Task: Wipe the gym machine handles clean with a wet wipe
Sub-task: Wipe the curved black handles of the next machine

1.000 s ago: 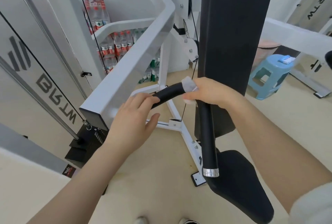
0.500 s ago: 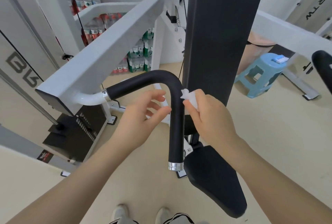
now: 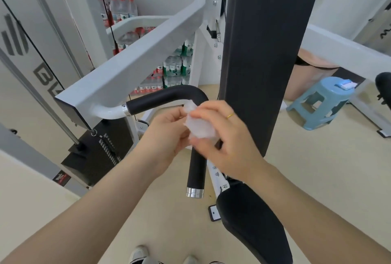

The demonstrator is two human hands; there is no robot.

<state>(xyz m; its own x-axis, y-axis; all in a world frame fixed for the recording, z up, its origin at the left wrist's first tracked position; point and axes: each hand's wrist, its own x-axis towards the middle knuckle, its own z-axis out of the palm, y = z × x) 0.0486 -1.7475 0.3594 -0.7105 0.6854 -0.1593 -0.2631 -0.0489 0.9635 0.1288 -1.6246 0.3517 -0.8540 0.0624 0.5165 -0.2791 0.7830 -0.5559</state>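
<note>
A black padded L-shaped handle [image 3: 165, 97] juts from the white machine arm [image 3: 127, 69], bends and runs down to a chrome end cap [image 3: 194, 192]. A crumpled white wet wipe [image 3: 197, 126] sits in front of the handle's downward part, just below the bend. My right hand [image 3: 228, 143] grips the wipe from the right and wears a gold ring. My left hand [image 3: 165, 139] pinches the wipe's left edge with its fingertips. Both hands hide the middle of the handle.
A tall black back pad [image 3: 264, 52] rises right behind the handle, with the black seat [image 3: 254, 221] below it. Stacked water bottles [image 3: 169, 69] stand at the back. A blue stool [image 3: 323, 101] is at the right, the weight stack [image 3: 99, 149] lower left.
Both hands have come together in front of the handle. My left hand, open near the handle before, now pinches the wipe. The wipe shows more fully between the two hands.
</note>
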